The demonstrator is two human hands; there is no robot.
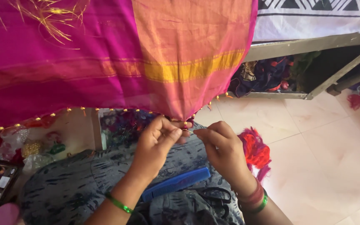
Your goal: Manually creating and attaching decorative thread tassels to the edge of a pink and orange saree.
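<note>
Left hand pinches the sari hem; right hand has fingertips together on a needle. A blue comb lies near, on the lap.

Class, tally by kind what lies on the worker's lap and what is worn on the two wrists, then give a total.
Blue comb on lap: 1
Black scissors on lap: 1
Green bangle on left wrist: 1
Bangles on right wrist, red and green: 2; whether the red is a single bangle cannot be told
Total: 5
</note>
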